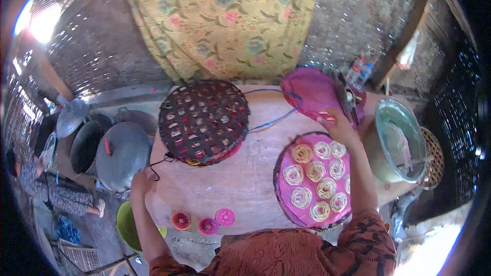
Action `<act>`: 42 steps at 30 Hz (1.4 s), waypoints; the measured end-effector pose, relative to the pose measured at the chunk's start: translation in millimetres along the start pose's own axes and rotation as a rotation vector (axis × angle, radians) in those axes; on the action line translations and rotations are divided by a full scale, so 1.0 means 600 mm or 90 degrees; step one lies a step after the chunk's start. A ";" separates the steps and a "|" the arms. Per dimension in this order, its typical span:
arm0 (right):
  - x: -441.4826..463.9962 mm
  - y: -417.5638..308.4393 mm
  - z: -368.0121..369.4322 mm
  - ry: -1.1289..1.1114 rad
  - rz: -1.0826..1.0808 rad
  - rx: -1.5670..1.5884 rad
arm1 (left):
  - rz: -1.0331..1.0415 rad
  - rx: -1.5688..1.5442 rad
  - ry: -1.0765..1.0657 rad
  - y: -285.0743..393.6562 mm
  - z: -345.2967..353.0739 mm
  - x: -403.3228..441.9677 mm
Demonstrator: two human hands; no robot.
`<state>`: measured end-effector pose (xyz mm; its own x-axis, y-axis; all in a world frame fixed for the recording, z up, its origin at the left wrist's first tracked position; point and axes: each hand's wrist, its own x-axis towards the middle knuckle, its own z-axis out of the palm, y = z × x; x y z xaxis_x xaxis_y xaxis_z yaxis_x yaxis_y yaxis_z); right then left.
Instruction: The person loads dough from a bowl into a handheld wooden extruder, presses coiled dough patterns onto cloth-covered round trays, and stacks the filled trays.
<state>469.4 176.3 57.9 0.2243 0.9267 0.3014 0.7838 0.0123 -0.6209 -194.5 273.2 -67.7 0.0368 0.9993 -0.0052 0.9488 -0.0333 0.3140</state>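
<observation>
My left hand is at the table's left edge, beside a thin black cord; its fingers are too small to make out. The cord runs from a stack of round trays, the top one a dark lattice-woven tray. My right hand reaches to the back and pinches the near edge of a pink sheet. Below my right forearm lies a round tray lined with pink, holding several coiled noodle-like nests. My forearm hides its right part.
Pink and red flower-shaped molds lie at the front edge. A green bucket stands right, and bottles stand behind. Left are a lidded pot and a green basin. A blue cord crosses the table. Another person is far left.
</observation>
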 end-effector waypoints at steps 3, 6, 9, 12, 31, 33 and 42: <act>-0.120 -0.017 -0.085 0.002 0.078 0.029 | 0.096 0.322 0.176 0.171 -0.042 -0.082; -0.243 0.067 -0.101 0.114 0.186 0.078 | 0.191 -0.100 0.065 0.327 -0.029 -0.109; -0.351 0.136 -0.106 0.129 0.428 0.009 | 0.373 -0.312 -0.136 0.469 0.029 -0.143; -0.428 0.173 -0.096 0.167 0.424 -0.128 | 0.459 -0.315 -0.217 0.556 0.114 -0.172; -0.399 0.234 -0.088 0.219 0.429 -0.077 | 0.391 -0.220 -0.200 0.576 0.233 -0.206; -0.394 0.259 -0.072 0.196 0.390 -0.093 | 0.364 -0.249 -0.172 0.558 0.233 -0.201; -0.359 0.264 -0.033 0.165 0.363 -0.151 | 0.328 -0.312 -0.199 0.541 0.244 -0.193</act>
<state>556.8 -28.8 -91.4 0.7502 0.6426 0.1554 0.6005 -0.5639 -0.5670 155.4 144.3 -104.3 0.5913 0.8064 0.0098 0.5440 -0.4078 0.7334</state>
